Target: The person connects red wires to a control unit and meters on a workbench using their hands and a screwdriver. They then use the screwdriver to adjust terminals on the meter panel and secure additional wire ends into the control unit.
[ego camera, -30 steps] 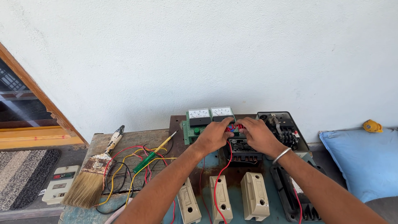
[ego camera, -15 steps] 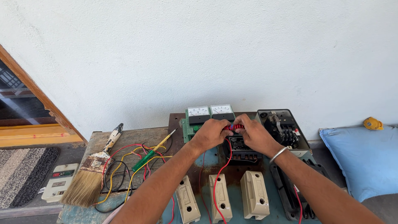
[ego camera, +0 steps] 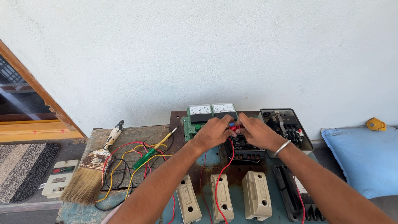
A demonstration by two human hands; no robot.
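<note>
**Both hands pinched on a red wire end above the black contactor**

Both hands meet at the middle of the board: my left hand (ego camera: 215, 132) and right hand (ego camera: 256, 132) are closed, fingertips pinching the end of a red wire (ego camera: 226, 166) between them, just above the black contactor (ego camera: 245, 150). A metal bangle sits on my right wrist.

Going near to far, three cream fuse holders (ego camera: 222, 203) stand in a row at the bottom edge of the surface (ego camera: 141, 135), and the red wire loops up from between them to my fingers. To the left lie a tangle of red, yellow and black wires (ego camera: 124, 166), a green-handled screwdriver (ego camera: 150, 154) and a paintbrush (ego camera: 93, 174). Behind my hands sit two white-faced panel meters (ego camera: 212, 110) and, to the right, an open grey starter box (ego camera: 288, 126). A blue cushion (ego camera: 360, 159) lies beyond the board.

By my judgement the wiring is partway: the fuse holders and contactor are mounted and one red lead runs between them, yet the loose wires at left remain unconnected.

My fingers hide the wire tip, so I cannot tell whether it is stripped, twisted or already seated in a terminal. The lower edge cuts off the fuse holders.
</note>
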